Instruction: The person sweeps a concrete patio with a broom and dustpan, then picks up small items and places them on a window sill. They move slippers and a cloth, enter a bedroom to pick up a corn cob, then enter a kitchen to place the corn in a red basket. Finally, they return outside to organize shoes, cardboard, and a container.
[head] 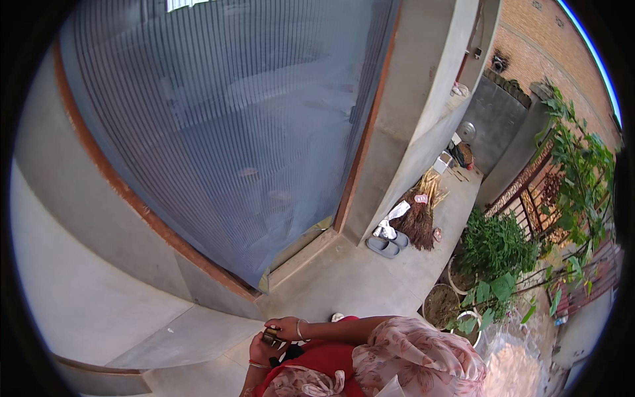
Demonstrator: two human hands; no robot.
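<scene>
At the bottom of the head view, my left hand (263,349), with a red-orange band at the wrist, holds a small dark object (271,336) with a yellowish part; its exact kind cannot be told. My right hand (284,328), wearing a silver-coloured bangle, grips the same object from above in the picture. The two hands are close together before red clothing and a pale floral garment (421,352). Something black (292,353) lies beside the fingers, partly hidden. A striped, bluish translucent door curtain (238,149) hangs in a doorway beyond the hands.
A reddish door frame (367,139) edges the curtain, above a raised sill (302,253). Grey slippers (383,247) and a twig broom (414,223) lie on the concrete floor at right. Potted plants (496,243), a soil-filled pot (440,303) and a metal railing (528,211) stand farther right.
</scene>
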